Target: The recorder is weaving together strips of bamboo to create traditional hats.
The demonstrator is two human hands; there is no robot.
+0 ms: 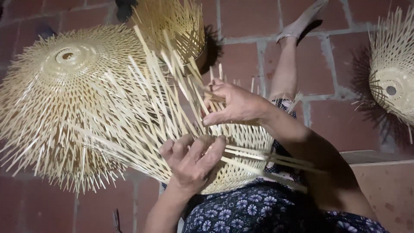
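A half-woven bamboo frame [246, 142] rests on my lap, its loose pale strips fanning up and to the left. My left hand [192, 159] presses on the woven part at its lower edge, fingers curled over the strips. My right hand [233, 103] is above it, pinching a few upright bamboo strips [189, 82] between thumb and fingers. My outstretched leg [286, 69] and foot lie on the brick floor beyond.
A finished woven bamboo cone [64, 99] with spiky edges lies on the left. Another one [172, 23] stands at the top, and a third [394, 73] at the right edge. Red brick floor [336, 121] surrounds them. A raised step [384, 181] sits lower right.
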